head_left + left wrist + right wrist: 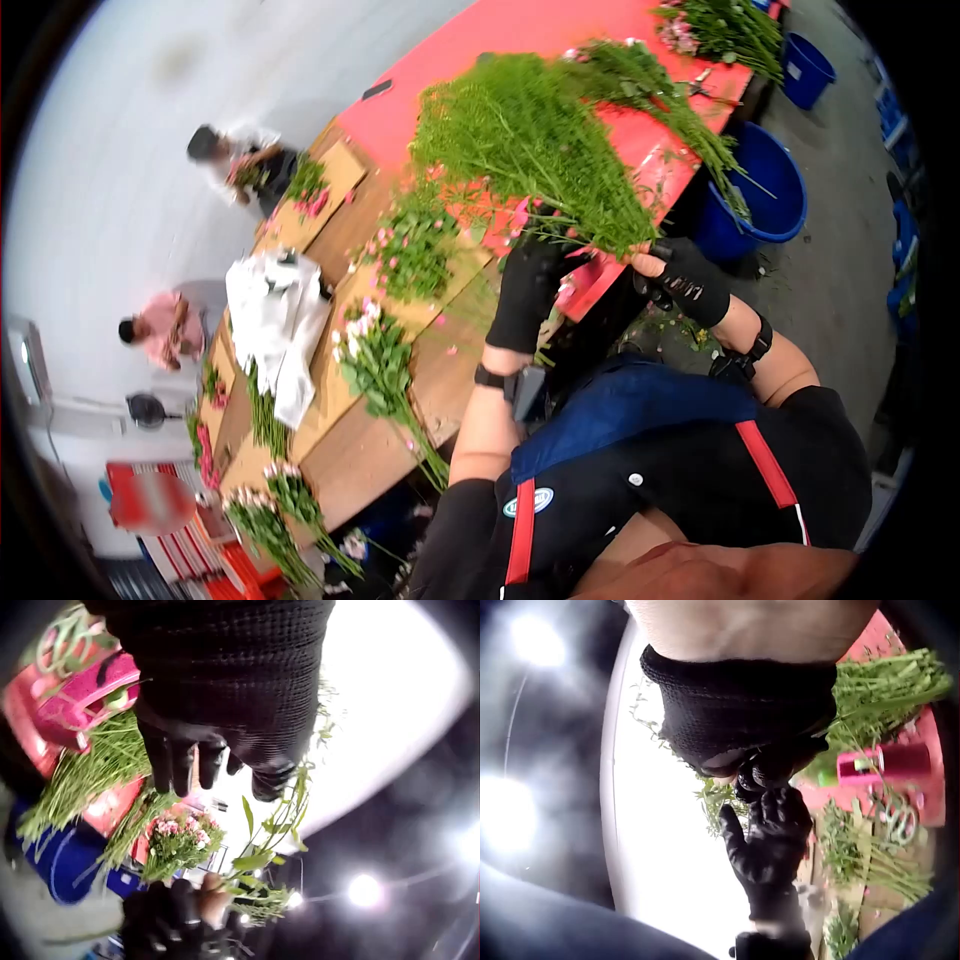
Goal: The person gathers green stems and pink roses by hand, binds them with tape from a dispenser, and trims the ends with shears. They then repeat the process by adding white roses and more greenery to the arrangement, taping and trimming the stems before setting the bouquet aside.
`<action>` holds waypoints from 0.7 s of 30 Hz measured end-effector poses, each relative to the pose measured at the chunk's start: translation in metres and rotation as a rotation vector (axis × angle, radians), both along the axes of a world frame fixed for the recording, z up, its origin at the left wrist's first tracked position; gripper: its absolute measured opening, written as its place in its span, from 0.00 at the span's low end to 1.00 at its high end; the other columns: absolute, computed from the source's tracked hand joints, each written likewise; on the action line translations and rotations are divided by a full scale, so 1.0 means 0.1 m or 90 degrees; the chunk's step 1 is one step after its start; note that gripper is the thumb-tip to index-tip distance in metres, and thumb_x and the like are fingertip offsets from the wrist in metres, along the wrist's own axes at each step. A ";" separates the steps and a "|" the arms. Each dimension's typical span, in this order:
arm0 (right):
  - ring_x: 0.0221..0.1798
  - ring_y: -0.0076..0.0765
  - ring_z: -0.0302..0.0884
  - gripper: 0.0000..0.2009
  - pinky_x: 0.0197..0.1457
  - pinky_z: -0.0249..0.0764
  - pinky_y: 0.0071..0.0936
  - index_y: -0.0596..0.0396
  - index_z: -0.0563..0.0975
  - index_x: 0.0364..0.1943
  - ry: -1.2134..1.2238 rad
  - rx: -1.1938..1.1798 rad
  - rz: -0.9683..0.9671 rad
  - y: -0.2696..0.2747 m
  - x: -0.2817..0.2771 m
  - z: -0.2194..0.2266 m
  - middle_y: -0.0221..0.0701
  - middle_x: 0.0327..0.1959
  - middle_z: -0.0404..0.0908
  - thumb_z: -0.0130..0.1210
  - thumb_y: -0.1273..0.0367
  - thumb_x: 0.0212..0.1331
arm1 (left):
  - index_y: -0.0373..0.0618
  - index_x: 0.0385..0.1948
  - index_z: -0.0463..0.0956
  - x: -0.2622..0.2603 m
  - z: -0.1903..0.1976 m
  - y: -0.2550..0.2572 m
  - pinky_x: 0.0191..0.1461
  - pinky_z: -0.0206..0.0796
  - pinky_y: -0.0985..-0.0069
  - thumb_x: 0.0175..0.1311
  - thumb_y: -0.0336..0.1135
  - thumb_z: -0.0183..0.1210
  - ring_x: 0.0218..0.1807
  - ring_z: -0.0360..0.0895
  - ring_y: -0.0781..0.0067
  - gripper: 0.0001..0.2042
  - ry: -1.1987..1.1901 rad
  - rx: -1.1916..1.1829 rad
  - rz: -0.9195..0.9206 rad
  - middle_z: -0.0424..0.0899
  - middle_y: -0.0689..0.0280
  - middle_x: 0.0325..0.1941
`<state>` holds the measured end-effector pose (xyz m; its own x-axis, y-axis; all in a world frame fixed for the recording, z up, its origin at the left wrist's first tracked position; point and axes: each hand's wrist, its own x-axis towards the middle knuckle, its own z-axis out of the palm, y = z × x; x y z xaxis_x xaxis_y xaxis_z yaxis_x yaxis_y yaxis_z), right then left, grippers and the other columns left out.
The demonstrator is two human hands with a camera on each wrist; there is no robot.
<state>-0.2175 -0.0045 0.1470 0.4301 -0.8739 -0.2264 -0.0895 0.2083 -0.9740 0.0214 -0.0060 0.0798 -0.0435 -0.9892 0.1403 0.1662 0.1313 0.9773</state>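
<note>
My right hand [690, 285], in a black glove with a bare thumb tip, pinches the lower stems of leafy green sprigs [255, 861]. Close beside it is my left hand [530, 285], also gloved in black. In the right wrist view the left hand [769, 840] has its fingers extended and thumb apart, right at the right hand's [761, 769] fingertips. The left wrist view shows its fingers [182, 765] pointing down above the sprigs. Behind both hands, a big feathery heap of greenery [520, 130] spreads over the red table [385, 125].
Bundles of pink flowers [410, 255] and white-pink roses [375, 360] lie on the wooden table [390, 445]. Blue buckets [760, 195] stand on the floor by the table edge. A pink holder [900, 763] sits near the greens. Two people [170, 335] are across the table.
</note>
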 end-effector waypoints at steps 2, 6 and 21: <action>0.19 0.17 0.68 0.13 0.22 0.61 0.17 0.56 0.79 0.33 0.003 0.019 0.099 0.13 0.18 -0.13 0.25 0.20 0.76 0.55 0.60 0.62 | 0.39 0.56 0.69 0.27 -0.15 0.12 0.54 0.70 0.69 0.67 0.32 0.49 0.51 0.77 0.63 0.17 0.214 0.009 -0.085 0.78 0.59 0.51; 0.28 0.19 0.73 0.13 0.33 0.67 0.19 0.58 0.80 0.40 0.009 -0.035 0.168 0.39 0.61 -0.38 0.25 0.26 0.79 0.56 0.62 0.60 | 0.40 0.54 0.69 0.67 -0.19 0.54 0.53 0.71 0.66 0.69 0.31 0.45 0.47 0.77 0.62 0.14 -0.114 -0.049 0.165 0.78 0.59 0.48; 0.32 0.21 0.68 0.09 0.38 0.67 0.23 0.59 0.74 0.34 -0.107 -0.005 0.085 1.17 2.10 -0.84 0.26 0.28 0.72 0.58 0.67 0.57 | 0.40 0.43 0.78 1.18 -0.34 2.02 0.37 0.72 0.74 0.63 0.30 0.55 0.35 0.80 0.70 0.09 0.120 0.045 0.367 0.82 0.63 0.33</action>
<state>-0.0078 0.1122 0.0631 0.5734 -0.8079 -0.1358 0.0477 0.1984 -0.9790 0.1392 0.1964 0.0461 0.5210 -0.8531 0.0265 0.2590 0.1876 0.9475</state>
